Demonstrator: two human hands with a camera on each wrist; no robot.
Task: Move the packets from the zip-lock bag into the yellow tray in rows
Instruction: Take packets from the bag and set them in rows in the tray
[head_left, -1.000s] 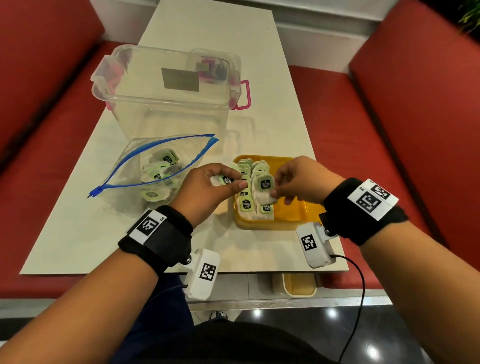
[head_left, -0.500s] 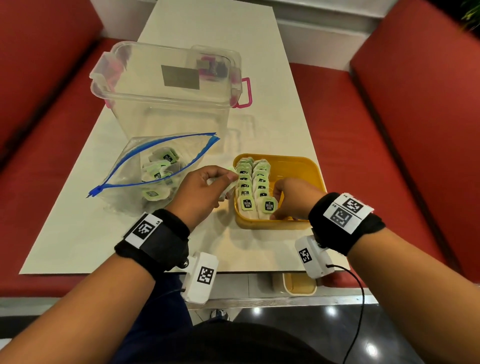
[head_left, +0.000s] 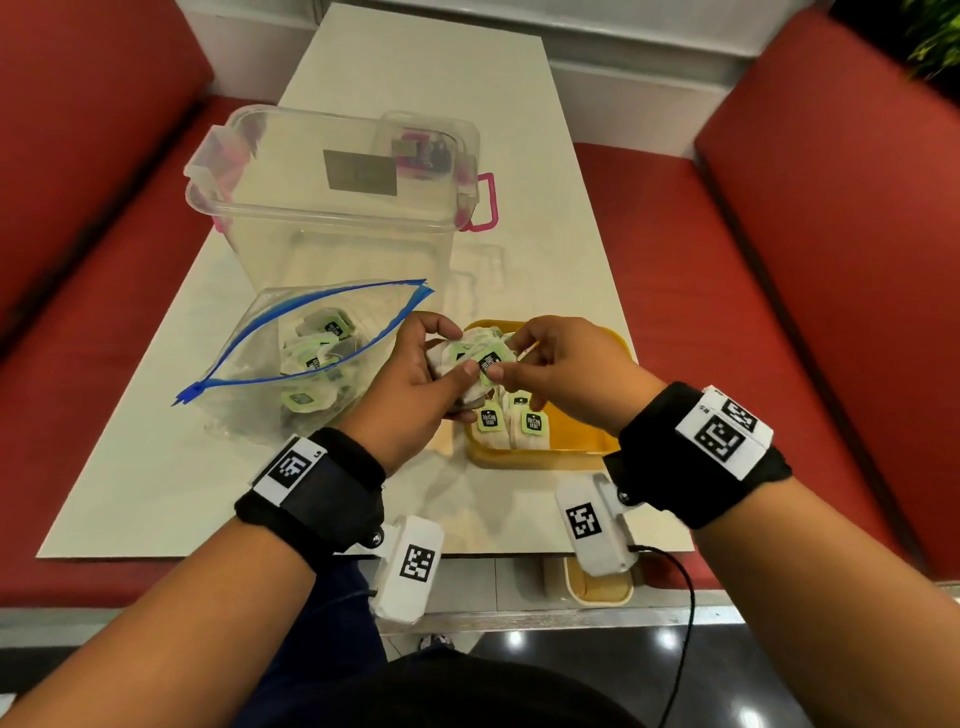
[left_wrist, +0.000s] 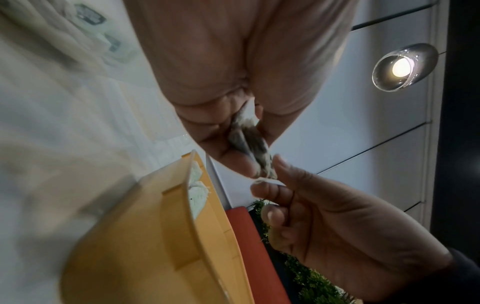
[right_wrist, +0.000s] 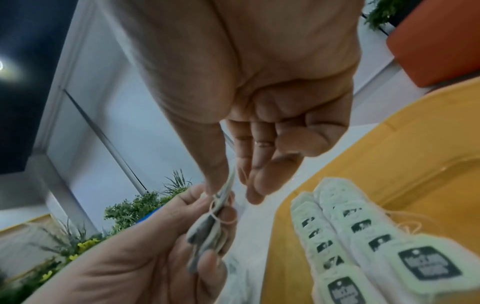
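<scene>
Hands: left hand (head_left: 415, 384) was curled round a small stack of packets (head_left: 480, 364) just above the near-left corner of the yellow tray (head_left: 618, 345); right hand (head_left: 566, 364) was pinching the top packet of that stack by its edge, thumb against forefinger. Both hands met at the stack.
Packets placed: two rows stood overlapped along the left side of the tray, tags (right_wrist: 428, 265) facing up. Right side of the tray was bare.
Packets left: several lay loose in the zip-lock bag (head_left: 311, 364), mouth open, just left of the tray on the table (head_left: 540, 249).
Step, my read: peeling one packet off the stack to extend a row.
Risk 1: strings. A loop of thread (right_wrist: 221, 216) hung round the held stack in the right wrist view; pulling one packet could drag a second one out with it.
Risk 2: rows were only leaning on each other, so a knuckle or a dropped packet could tip them over.
Risk 3: tray sat near the front edge of the table; a downward push on its near rim could shove it.
Surface: pale, smooth table, long and narrow, clear lidded plastic box (head_left: 337, 208) behind the bag.
Room: red padded benches on both sides, grey wall panels, pendant lamp (left_wrist: 402, 65) overhead, green plants at the edge of the view.
</scene>
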